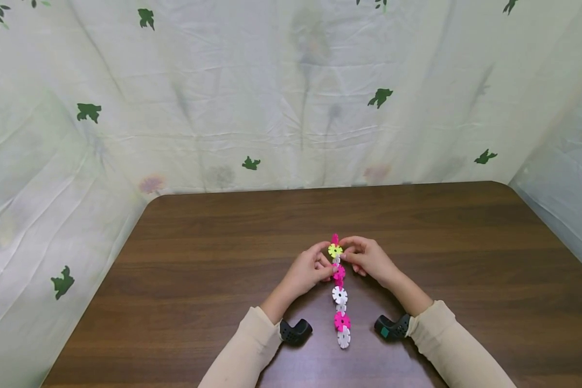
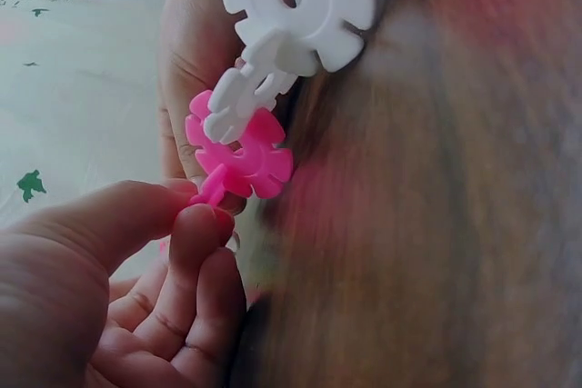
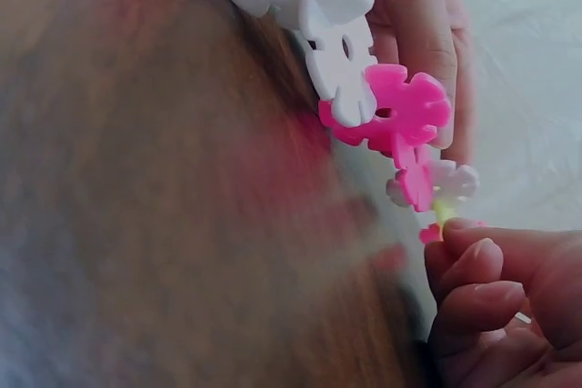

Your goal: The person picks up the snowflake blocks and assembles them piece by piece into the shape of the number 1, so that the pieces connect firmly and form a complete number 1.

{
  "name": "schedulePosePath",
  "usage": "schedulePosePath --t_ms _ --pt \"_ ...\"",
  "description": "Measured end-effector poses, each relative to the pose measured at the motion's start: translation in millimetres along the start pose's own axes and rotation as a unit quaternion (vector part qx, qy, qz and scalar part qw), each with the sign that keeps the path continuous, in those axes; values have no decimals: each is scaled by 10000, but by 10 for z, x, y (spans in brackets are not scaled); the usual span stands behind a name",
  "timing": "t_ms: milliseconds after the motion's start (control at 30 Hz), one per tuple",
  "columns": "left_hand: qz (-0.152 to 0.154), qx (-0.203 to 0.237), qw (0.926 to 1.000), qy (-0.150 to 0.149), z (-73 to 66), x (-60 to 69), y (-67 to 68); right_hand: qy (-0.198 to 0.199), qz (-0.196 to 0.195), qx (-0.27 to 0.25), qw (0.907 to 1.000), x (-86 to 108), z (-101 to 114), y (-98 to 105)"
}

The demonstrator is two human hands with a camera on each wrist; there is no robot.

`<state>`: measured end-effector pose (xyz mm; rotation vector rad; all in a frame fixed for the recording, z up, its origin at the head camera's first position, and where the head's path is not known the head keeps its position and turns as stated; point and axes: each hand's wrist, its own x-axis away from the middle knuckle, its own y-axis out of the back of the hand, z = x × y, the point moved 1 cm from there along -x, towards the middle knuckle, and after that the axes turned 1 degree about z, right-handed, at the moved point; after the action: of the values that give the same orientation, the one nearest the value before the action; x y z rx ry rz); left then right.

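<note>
A chain of interlocking snowflake discs point(image 1: 340, 295), in pink, white and yellow, runs toward me over the table between my hands. My left hand point(image 1: 312, 268) pinches a pink disc point(image 2: 211, 186) of it between thumb and forefinger. At the chain's far part, my right hand point(image 1: 370, 260) pinches the yellow disc point(image 1: 335, 250) from the right side. Past the yellow one, a pink disc point(image 1: 335, 238) forms the far tip. In the right wrist view, the right fingertips point(image 3: 459, 229) hide most of the yellow disc. A white disc point(image 1: 344, 338) ends the near side.
The brown wooden table point(image 1: 199, 248) has rounded far corners. Behind it hangs a pale curtain point(image 1: 271, 97) with green leaf shapes. A black wrist device point(image 1: 297, 333) sits at the left wrist, and another black device point(image 1: 392, 327) at the right.
</note>
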<state>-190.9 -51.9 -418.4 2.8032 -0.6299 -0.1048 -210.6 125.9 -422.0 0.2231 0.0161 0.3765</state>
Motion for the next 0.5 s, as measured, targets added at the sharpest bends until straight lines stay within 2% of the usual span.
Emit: schedulePosePath --t_ms 300,500 --pt "64 -540 9985 63 -25 9 10 -259 315 34 9992 22 43 42" --pt "-134 -676 9976 77 -56 12 27 -257 142 638 9975 61 170 179"
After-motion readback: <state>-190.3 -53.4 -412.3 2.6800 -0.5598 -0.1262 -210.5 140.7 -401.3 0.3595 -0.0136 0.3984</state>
